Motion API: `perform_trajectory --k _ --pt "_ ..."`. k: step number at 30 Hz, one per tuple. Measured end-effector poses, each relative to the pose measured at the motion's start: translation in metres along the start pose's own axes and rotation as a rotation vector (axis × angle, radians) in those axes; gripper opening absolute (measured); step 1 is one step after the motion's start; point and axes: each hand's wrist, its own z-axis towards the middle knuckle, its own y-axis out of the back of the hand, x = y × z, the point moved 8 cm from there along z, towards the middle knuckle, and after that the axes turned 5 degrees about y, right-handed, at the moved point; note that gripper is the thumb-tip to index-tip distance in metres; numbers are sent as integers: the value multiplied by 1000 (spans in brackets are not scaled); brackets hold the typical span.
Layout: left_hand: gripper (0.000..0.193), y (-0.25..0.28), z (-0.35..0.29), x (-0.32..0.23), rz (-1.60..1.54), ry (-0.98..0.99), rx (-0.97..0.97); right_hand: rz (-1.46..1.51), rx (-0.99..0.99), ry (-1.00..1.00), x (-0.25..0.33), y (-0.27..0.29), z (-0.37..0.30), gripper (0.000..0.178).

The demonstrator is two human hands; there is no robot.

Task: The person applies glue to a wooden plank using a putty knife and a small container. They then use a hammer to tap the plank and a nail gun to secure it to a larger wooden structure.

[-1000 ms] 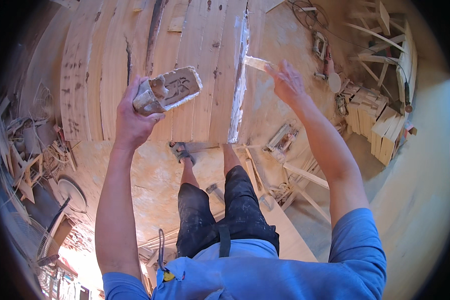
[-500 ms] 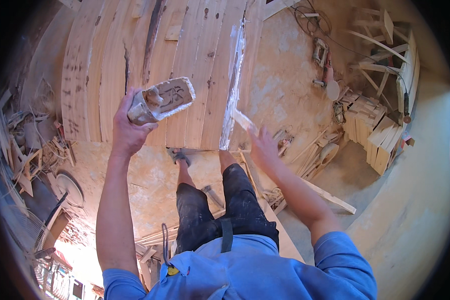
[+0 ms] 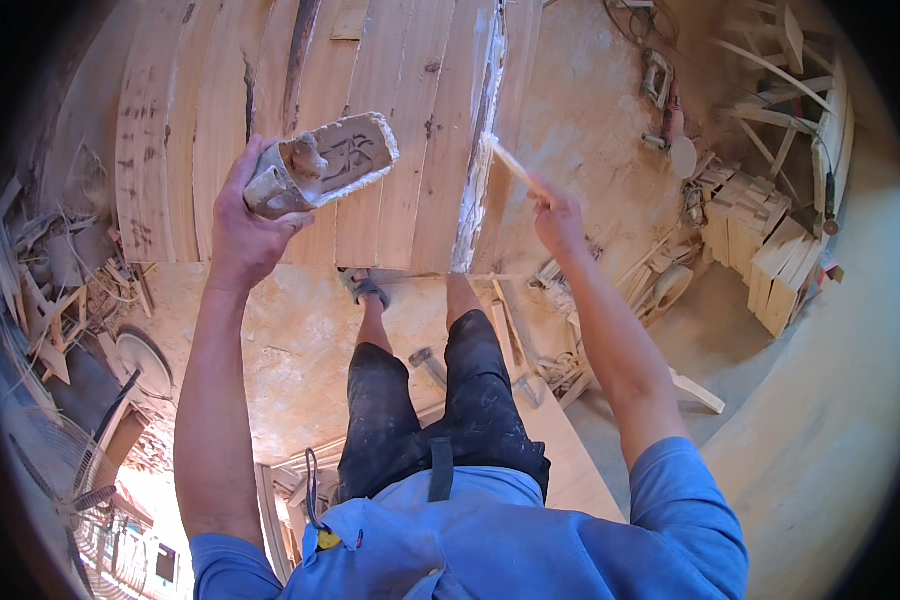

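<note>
My left hand (image 3: pixel 242 238) grips the near end of a cut-open plastic container (image 3: pixel 315 165). Its rim and walls are crusted with whitish residue, and dark marks show inside. In my right hand (image 3: pixel 560 222) is a thin, pale stick (image 3: pixel 513 163), possibly a brush, with its white tip at the seam between boards. Along that seam runs a thick, uneven strip of white paste (image 3: pixel 474 200). The pale wooden boards (image 3: pixel 380 225) lie side by side as a panel beneath both hands; several have knots and dark cracks.
At the right are a power tool (image 3: pixel 656 80) with a cord, stacked wood blocks (image 3: pixel 748 215) and a wooden frame (image 3: pixel 820 130). Wood scraps (image 3: pixel 55 335) and a round disc (image 3: pixel 144 360) lie at the left. A long board (image 3: pixel 575 455) extends beside my right leg.
My right hand has moved up and to the right, carrying the stick's tip farther along the seam. The container has risen slightly in view, and the panel appears lower-cropped as the view shifted.
</note>
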Motion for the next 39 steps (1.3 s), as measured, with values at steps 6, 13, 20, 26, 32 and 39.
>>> perform_trajectory --k 6,13,20,26,32,39 --pt "99 4 -4 0 18 26 13 -155 3 94 38 -33 -118 64" --pt "92 0 -4 -2 -51 25 -17 -68 -14 -77 61 -59 -209 60" --pt "87 2 -6 -10 -53 21 -11 121 -98 -281 68 -61 -199 63" --pt "86 1 -23 -17 75 -57 -75 392 49 -455 64 -82 -213 61" --pt "86 7 -40 -6 95 -68 -143 488 2 -636 74 -77 -210 59" --pt "82 6 -46 -9 78 -108 -196 486 -37 -595 108 -91 -169 52"
